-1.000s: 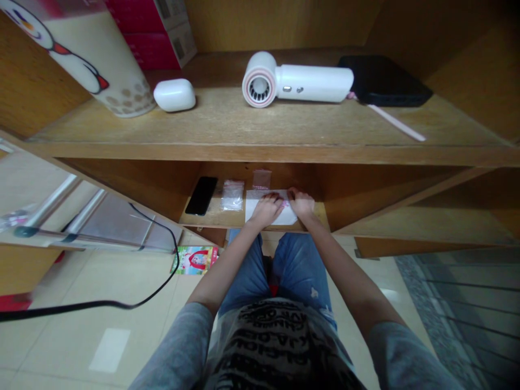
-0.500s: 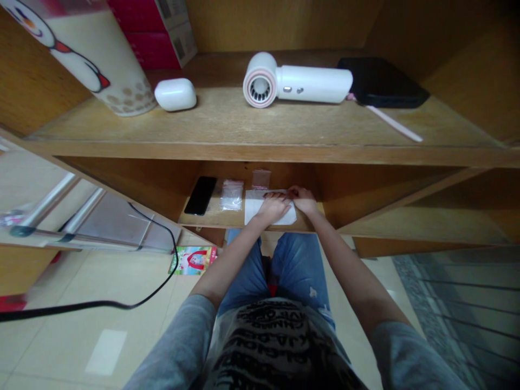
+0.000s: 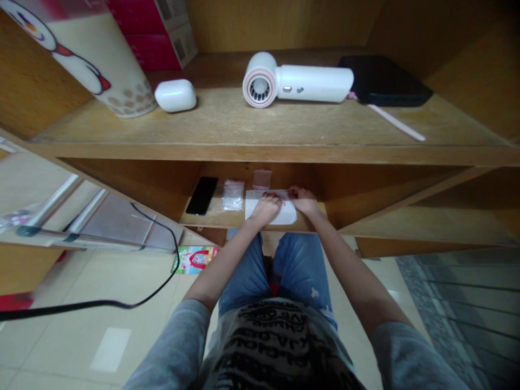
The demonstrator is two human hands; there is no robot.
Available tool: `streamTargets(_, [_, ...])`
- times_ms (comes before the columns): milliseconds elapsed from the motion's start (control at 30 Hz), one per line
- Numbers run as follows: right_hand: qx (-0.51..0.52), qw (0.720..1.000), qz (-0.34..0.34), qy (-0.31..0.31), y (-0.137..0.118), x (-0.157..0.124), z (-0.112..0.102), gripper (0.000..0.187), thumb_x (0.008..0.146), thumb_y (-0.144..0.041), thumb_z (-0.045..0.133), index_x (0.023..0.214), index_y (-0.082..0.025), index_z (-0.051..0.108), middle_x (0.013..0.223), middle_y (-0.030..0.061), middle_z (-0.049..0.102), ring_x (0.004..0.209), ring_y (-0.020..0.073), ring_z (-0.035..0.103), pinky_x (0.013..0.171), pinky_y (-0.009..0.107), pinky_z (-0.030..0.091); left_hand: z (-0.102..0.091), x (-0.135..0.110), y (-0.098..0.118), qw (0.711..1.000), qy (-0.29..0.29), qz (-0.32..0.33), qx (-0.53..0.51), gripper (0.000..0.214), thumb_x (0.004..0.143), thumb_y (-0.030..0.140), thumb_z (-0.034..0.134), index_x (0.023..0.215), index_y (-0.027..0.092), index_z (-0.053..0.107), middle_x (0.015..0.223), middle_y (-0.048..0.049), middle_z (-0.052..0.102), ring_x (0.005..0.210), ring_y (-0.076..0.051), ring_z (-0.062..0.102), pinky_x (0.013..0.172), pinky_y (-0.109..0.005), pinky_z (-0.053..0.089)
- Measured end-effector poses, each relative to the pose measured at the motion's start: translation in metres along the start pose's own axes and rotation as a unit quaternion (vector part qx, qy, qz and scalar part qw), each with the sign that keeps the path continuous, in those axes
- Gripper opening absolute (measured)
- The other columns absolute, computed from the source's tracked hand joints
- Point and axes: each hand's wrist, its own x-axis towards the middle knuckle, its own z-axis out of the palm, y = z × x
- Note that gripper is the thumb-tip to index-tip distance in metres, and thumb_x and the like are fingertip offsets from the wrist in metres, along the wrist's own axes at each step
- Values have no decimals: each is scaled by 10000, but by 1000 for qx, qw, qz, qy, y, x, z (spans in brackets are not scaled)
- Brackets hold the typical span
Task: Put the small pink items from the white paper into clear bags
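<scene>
Left hand: I am pressing my left hand (image 3: pixel 266 210) down on the white flat packet (image 3: pixel 276 215), with my fingers curling toward its top edge.

Right hand: I am resting my right hand (image 3: pixel 303 200) at the packet's top edge, with my fingertips (image 3: pixel 291 192) on the clear plastic film (image 3: pixel 258 194). I cannot tell whether they are pinching it.

Packet position: It is lying flat on the lower wooden shelf (image 3: pixel 211 221), near the front edge.

Long axis: It is running side to side across the shelf, with the film edge pointing toward the back.

Progress so far: The film is showing along the upper edge, while the lower part is staying bare white.

Nearby: A small clear bag (image 3: pixel 233 195) is lying just left of the packet, a small pinkish packet (image 3: pixel 261 179) is sitting behind it, and a black smartphone (image 3: pixel 201 195) is lying farther left.

Upper shelf: A white hair dryer (image 3: pixel 298 77) is lying above, beside a white earbud case (image 3: pixel 175 95).
</scene>
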Motion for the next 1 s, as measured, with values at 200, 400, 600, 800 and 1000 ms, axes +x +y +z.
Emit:
streamTargets(200, [-41,999,1,21,-4,-9,4,279,833,-331,458,1043,-274,632,927,38,695,802,197,632,670,270,443,-4,-5,-12,998,18,-34,-44,278,904,261,394,997,168,640,1046,-80,650,995,-203,558,902,-350,395])
streamTargets(400, [-37,998,-28,30,-2,-15,6,273,826,-303,470,1038,-280,641,1041,21,673,908,199,615,760,277,449,-15,1,-41,979,31,-201,2,328,891,281,405,1166,188,558,1192,-99,567,1050,-248,505,890,-376,387])
streamTargets(600, [-21,998,-57,15,-7,-13,1,247,837,-307,473,1002,-285,656,1081,4,656,924,190,610,787,280,452,-16,9,-53,981,-32,-188,17,273,881,281,421,1003,175,640,1075,-109,616,1048,-277,498,870,-398,378])
streamTargets(800, [19,995,-93,8,-13,-13,1,206,829,-286,503,949,-274,671,1076,-2,661,950,174,603,852,275,434,-14,12,-54,982,-8,-187,10,218,842,237,487,961,174,658,1018,-119,637,1023,-286,522,846,-398,383])
streamTargets(1000, [60,992,-107,-16,-18,-13,-2,183,807,-261,532,923,-261,674,1015,-4,682,938,166,608,840,267,440,-14,14,-54,982,3,-188,-4,207,837,245,491,917,168,666,978,-124,651,999,-284,538,847,-400,385])
